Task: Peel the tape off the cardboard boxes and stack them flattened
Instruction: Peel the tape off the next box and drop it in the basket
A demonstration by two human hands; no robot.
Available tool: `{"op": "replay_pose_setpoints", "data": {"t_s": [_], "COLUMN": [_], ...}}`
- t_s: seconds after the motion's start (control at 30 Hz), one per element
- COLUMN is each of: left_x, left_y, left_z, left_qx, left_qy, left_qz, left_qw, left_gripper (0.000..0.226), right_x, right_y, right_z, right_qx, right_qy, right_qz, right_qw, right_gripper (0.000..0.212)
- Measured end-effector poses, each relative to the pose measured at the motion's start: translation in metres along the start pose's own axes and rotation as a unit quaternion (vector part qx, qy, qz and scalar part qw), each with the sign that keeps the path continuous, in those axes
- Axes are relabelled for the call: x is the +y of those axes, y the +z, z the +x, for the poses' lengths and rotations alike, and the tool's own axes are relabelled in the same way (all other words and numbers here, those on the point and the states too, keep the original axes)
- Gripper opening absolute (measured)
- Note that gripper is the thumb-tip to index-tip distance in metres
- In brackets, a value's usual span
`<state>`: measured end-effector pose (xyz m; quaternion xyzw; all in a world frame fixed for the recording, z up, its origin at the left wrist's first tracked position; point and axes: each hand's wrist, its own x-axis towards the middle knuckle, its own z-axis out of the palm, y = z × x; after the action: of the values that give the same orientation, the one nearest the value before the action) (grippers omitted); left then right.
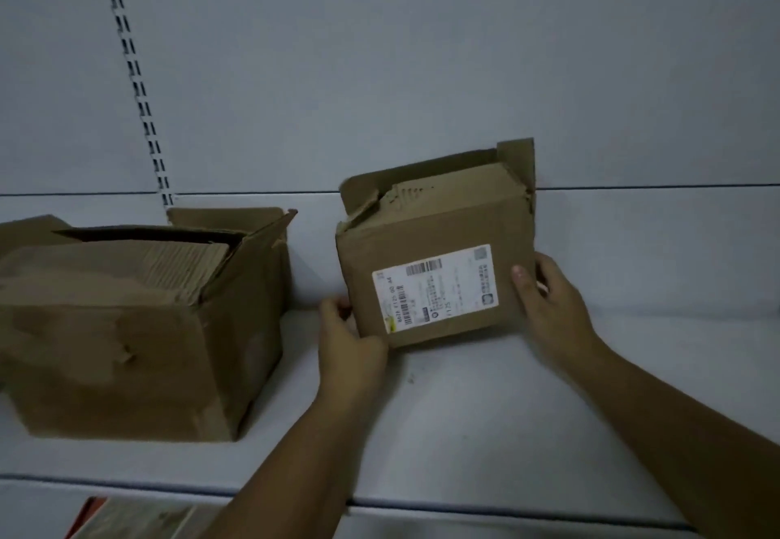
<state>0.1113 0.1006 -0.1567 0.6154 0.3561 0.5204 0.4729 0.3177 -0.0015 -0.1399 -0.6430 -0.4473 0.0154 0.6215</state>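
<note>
Gripping small brown labelled cardboard box between left hand and right hand | lift clear of white shelf | find tape seam first

You've got a bigger dented box at 9 o'clock, upright, flaps open, flattened cardboard packed inside, and at 3 o'clock from it a small brown box, tilted, top flaps up, white label facing you.

white shelf | large open box left | small labelled box right
</note>
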Motion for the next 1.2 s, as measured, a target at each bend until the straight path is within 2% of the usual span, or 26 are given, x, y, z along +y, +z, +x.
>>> {"op": "replay_pose_setpoints", "data": {"t_s": [0.1,0.17,0.27,0.37,0.43,0.53,0.63,0.73,0.83,0.9,0.97,1.03,1.1,1.2], "left_x": [0.001,0.005,0.016,0.044,0.075,0.136,0.197,0.230,0.218,0.185,0.157,0.141,0.139,0.139], "left_y": [0.005,0.005,0.001,-0.003,-0.006,-0.007,0.000,0.014,0.041,0.059,0.076,0.085,0.089,0.097], "left_z": [-0.007,-0.009,-0.018,-0.029,-0.033,-0.028,-0.005,0.029,0.048,0.053,0.053,0.052,0.054,0.054], "left_qx": [-0.114,-0.147,-0.163,-0.122,-0.079,-0.023,0.012,-0.058,-0.161,-0.224,-0.271,-0.308,-0.309,-0.299], "left_qy": [0.012,0.019,0.052,0.130,0.178,0.228,0.241,0.176,0.095,0.074,0.071,0.066,0.067,0.072], "left_qz": [-0.030,-0.053,-0.062,-0.037,-0.036,-0.046,0.075,0.236,0.387,0.490,0.568,0.592,0.584,0.577], "left_qw": [0.993,0.988,0.983,0.983,0.980,0.972,0.967,0.954,0.903,0.839,0.774,0.741,0.748,0.757], "left_gripper": [0.063,0.071,0.070,0.067,0.062,0.041,0.028,0.029,0.040,0.047,0.048,0.050,0.053,0.055], "right_x": [-0.003,-0.009,-0.029,-0.071,-0.106,-0.151,-0.173,-0.173,-0.150,-0.127,-0.109,-0.095,-0.083,-0.068], "right_y": [-0.009,-0.018,-0.040,-0.075,-0.100,-0.131,-0.146,-0.148,-0.139,-0.132,-0.130,-0.132,-0.134,-0.135], "right_z": [0.001,0.001,0.002,0.013,0.019,0.021,0.010,-0.007,-0.028,-0.046,-0.058,-0.065,-0.069,-0.077], "right_qx": [0.042,0.046,0.032,-0.003,-0.046,-0.144,-0.233,-0.333,-0.395,-0.399,-0.382,-0.337,-0.266,-0.161], "right_qy": [0.013,0.007,0.017,0.044,0.085,0.137,0.166,0.206,0.239,0.251,0.252,0.195,0.063,-0.163], "right_qz": [0.000,-0.026,-0.061,-0.076,-0.094,-0.107,-0.090,-0.010,0.078,0.086,0.077,0.015,-0.106,-0.207], "right_qw": [0.999,0.999,0.997,0.996,0.991,0.974,0.954,0.920,0.883,0.878,0.886,0.921,0.956,0.951], "right_gripper": [0.038,0.037,0.032,0.032,0.038,0.054,0.069,0.079,0.079,0.074,0.058,0.038,0.019,0.009]}}
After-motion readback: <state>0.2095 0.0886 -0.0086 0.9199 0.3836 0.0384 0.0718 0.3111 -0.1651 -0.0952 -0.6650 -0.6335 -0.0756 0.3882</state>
